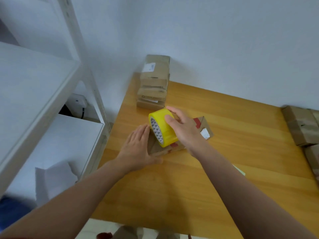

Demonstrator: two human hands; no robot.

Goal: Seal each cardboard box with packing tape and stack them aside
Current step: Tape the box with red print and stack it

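A flat cardboard box (202, 128) with red markings and a white label lies on the wooden table (241, 144), mostly hidden under my hands. My right hand (183, 128) grips a yellow roll of packing tape (164, 128) from above, and the roll stands on edge on the box's left part. With straight fingers, my left hand (138, 149) presses flat against the box's left end, the thumb along its near edge. At the table's back corner, by the wall, stands a stack of several cardboard boxes (154, 83).
More cardboard boxes (302, 126) lie at the table's right edge. A white metal shelf unit (43, 94) stands close on the left, with a white box on its lower level. A pale slip of paper (240, 170) lies beside my right forearm.
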